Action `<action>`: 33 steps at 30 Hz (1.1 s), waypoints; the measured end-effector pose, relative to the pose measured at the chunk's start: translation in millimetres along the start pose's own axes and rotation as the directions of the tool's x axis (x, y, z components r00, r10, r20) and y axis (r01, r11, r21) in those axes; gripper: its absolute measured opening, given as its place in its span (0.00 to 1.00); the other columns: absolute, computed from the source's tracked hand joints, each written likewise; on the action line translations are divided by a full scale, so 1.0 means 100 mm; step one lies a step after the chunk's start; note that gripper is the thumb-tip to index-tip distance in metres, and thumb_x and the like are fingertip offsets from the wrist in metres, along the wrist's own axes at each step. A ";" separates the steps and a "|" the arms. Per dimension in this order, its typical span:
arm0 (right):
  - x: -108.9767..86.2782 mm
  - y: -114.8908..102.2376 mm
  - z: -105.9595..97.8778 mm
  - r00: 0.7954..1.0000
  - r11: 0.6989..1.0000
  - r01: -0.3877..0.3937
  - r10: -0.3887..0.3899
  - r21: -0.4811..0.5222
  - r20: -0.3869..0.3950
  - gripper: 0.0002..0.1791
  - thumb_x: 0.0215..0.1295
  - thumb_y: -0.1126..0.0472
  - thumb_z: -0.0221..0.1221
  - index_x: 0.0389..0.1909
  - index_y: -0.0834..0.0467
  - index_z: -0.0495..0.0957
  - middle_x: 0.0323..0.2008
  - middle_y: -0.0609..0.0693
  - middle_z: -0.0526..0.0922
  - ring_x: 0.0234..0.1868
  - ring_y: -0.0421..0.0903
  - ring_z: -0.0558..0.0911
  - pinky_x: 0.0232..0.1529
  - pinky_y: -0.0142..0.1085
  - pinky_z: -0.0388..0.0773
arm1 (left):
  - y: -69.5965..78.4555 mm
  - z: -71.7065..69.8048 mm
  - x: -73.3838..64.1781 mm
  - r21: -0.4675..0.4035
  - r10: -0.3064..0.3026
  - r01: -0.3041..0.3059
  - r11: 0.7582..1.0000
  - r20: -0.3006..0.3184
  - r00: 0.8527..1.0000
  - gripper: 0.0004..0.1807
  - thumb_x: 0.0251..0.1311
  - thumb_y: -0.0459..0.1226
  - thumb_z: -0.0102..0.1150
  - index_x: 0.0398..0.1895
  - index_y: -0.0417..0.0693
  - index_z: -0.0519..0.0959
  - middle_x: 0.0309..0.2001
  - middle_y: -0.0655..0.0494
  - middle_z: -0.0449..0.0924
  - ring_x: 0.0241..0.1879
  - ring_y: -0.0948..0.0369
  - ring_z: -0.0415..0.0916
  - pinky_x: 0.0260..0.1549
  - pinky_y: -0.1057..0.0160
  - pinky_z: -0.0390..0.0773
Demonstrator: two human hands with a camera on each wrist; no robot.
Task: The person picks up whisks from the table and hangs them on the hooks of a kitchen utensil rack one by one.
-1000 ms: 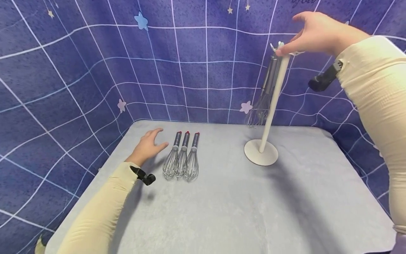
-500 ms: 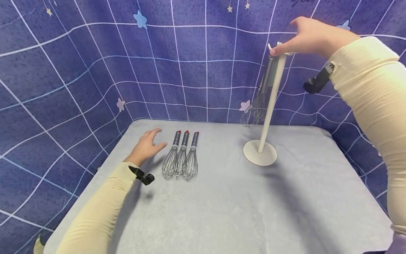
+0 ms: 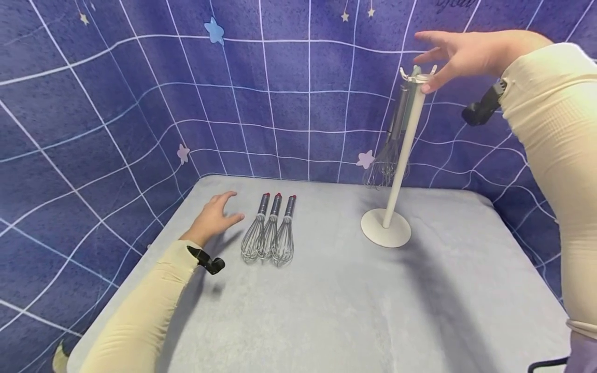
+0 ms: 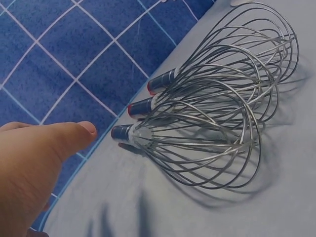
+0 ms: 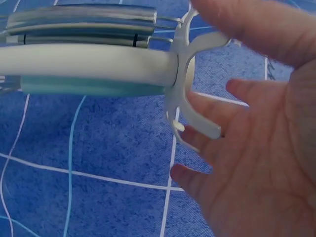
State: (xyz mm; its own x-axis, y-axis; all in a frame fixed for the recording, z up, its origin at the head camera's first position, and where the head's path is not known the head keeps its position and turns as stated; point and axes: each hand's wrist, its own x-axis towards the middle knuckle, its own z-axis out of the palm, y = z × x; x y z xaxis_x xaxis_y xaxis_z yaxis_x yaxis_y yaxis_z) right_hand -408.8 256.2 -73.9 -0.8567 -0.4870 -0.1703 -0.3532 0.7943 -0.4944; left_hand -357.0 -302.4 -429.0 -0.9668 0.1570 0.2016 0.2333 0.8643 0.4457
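Observation:
A cream utensil stand (image 3: pixel 402 150) with a round base (image 3: pixel 386 235) stands on the table at right. Silver-handled whisks (image 5: pixel 84 19) and a teal-handled utensil (image 5: pixel 94 86) hang from its hook ring (image 5: pixel 183 59); their wire ends overlap. My right hand (image 3: pixel 478 54) is at the top of the stand with fingers spread and thumb beside the hooks; whether the thumb touches them I cannot tell. Three silver whisks (image 3: pixel 268 235) with red-tipped handles lie side by side at left. Just left of them, my left hand (image 3: pixel 212 217) hovers with thumb and fingers apart, holding nothing.
A pale grey cloth covers the tabletop (image 3: pixel 326 305). Behind and to the left hangs a blue curtain (image 3: pixel 280 103) with white grid lines and stars. Each wrist carries a black camera mount, such as the left one (image 3: pixel 207 260).
My right thumb has shifted from in front of the hook ring to its right side, and the fingers have spread, uncovering the hooks. My left hand stays nearly still.

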 end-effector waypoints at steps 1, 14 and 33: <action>0.02 0.01 -0.01 1.000 1.000 0.004 -0.004 0.001 0.020 0.67 0.65 0.62 0.67 0.77 0.43 0.15 0.81 0.54 0.32 0.75 0.72 0.51 0.72 0.66 0.27 | -0.01 0.00 0.00 -0.003 0.003 -0.003 1.000 -0.001 1.000 0.42 0.64 0.49 0.66 0.76 0.47 0.60 0.71 0.31 0.61 0.66 0.33 0.63 0.64 0.32 0.63; 0.03 0.03 -0.07 0.995 0.999 0.030 -0.028 -0.017 0.097 0.68 0.61 0.67 0.67 0.79 0.48 0.19 0.81 0.57 0.34 0.79 0.65 0.35 0.72 0.69 0.32 | -0.05 0.03 -0.09 -0.012 0.023 -0.023 1.000 0.006 1.000 0.42 0.62 0.43 0.69 0.76 0.44 0.60 0.69 0.31 0.62 0.65 0.34 0.64 0.65 0.34 0.64; -0.06 -0.17 -0.11 0.995 0.983 -0.090 0.082 -0.157 -0.058 0.68 0.61 0.54 0.72 0.80 0.53 0.23 0.72 0.70 0.61 0.55 0.45 0.82 0.73 0.67 0.41 | -0.02 0.01 -0.02 0.000 0.014 -0.014 1.000 0.031 0.999 0.43 0.63 0.44 0.68 0.77 0.47 0.58 0.70 0.31 0.60 0.65 0.33 0.64 0.64 0.33 0.64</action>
State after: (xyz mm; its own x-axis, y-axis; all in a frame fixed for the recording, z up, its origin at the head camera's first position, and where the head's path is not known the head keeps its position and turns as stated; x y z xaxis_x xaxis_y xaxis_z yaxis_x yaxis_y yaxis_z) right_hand -401.3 249.6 -55.1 -0.9032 -0.3981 -0.1605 -0.3289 0.8822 -0.3369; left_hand -355.9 -303.6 -431.0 -0.9663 0.1833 0.1809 0.2464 0.8623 0.4425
